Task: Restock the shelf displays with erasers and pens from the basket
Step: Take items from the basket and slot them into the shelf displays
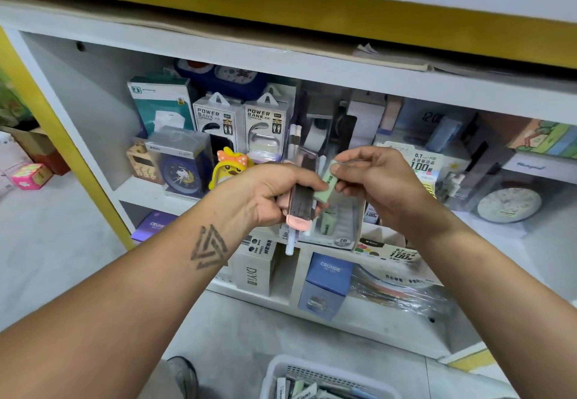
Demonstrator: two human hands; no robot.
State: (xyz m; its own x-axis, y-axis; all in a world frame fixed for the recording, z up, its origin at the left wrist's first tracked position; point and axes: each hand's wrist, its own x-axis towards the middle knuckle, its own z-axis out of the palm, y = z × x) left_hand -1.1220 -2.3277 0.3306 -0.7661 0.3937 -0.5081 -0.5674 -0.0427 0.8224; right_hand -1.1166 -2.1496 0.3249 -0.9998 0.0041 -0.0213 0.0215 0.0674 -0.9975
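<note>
My left hand grips a bunch of stationery: a dark flat pack, a pink eraser under it and a white pen sticking out below. My right hand pinches the top of a pale green eraser that leans against that bunch. Both hands hover in front of a clear display box on the white shelf. The grey basket with more erasers and pens sits on the floor at the bottom edge.
The shelf holds power bank boxes, a blue alarm clock, a yellow duck toy and pencil lead boxes. Below stand a blue CRUHRE box and a DIY box. A round clock is at the right.
</note>
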